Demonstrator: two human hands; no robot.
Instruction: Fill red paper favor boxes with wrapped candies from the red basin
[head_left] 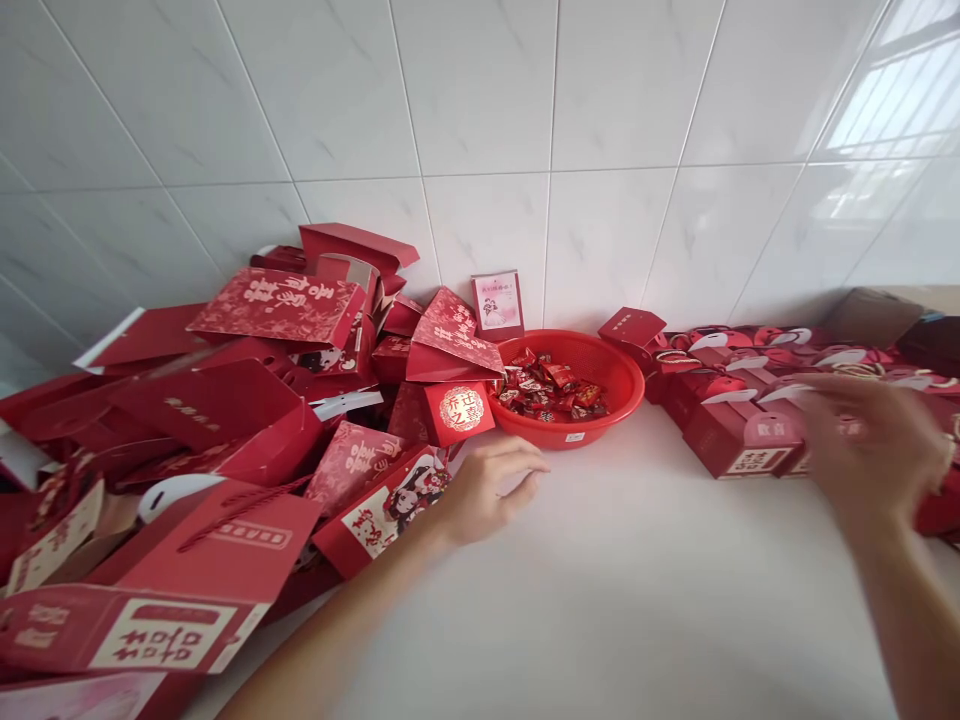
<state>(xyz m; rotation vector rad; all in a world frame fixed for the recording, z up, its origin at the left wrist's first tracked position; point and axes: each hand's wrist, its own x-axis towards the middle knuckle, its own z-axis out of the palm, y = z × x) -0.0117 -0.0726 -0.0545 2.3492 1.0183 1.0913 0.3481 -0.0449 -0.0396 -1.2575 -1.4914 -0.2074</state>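
My left hand (pixel 495 488) hovers over the white table just in front of a red plastic basket (pixel 626 400), thumb and fingers apart with nothing between them. Wrapped candies (pixel 544 385) lie in the basket. To the right, my right hand (pixel 874 450) is blurred by motion over the front of the red gift boxes (pixel 739 435) that stand in rows; its fingers are too smeared to read. Close to my left hand are a small red box with gold lettering (pixel 461 410) and a red box with a cartoon figure (pixel 386 510).
A large heap of red boxes and bags (pixel 217 400) fills the left side, some open and tilted. A pink card (pixel 498 302) leans on the tiled wall (pixel 487 90) behind the basket. At the back right stands a brown carton (pixel 874 318).
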